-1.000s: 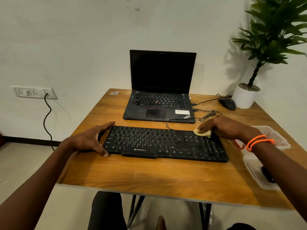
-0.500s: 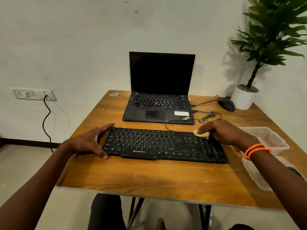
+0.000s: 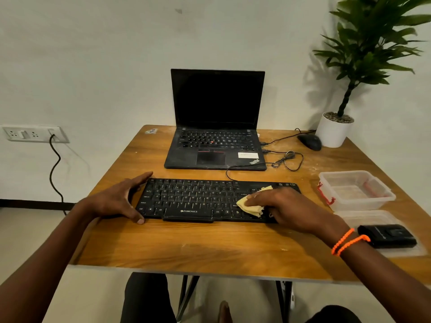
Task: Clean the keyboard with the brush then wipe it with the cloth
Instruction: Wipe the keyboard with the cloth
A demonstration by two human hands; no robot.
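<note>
The wooden tabletop (image 3: 210, 243) fills the lower middle of the view, pushed against a pale wall (image 3: 93, 66) that carries a socket panel (image 3: 35, 134) with a black cord hanging from it. A potted plant (image 3: 335, 129) in a white pot stands on the far right corner. An open black laptop (image 3: 215, 148) with a dark screen sits at the far middle. In front of it lies the black keyboard (image 3: 186, 197), long side facing the person, its cable curling off toward the laptop's right. To the right stands a clear plastic container (image 3: 354, 192) with red clips, and nearer the person a flat clear lid (image 3: 363, 217) bearing a small black device (image 3: 388, 235). A black mouse (image 3: 310, 142) rests just beside the pot. The left hand (image 3: 116, 200) braces the keyboard's left end, its fingers spread apart: thumb against the near left corner, the others straight along the far left corner. The right hand (image 3: 284, 206), an orange bracelet (image 3: 348, 241) at its wrist, lies palm down over the right part of the keys, fingers stretched flat and close together, pressing the yellow cloth (image 3: 250, 206) onto the keys. The cloth is crumpled, showing at the fingertips and behind the hand. No brush can be made out
</note>
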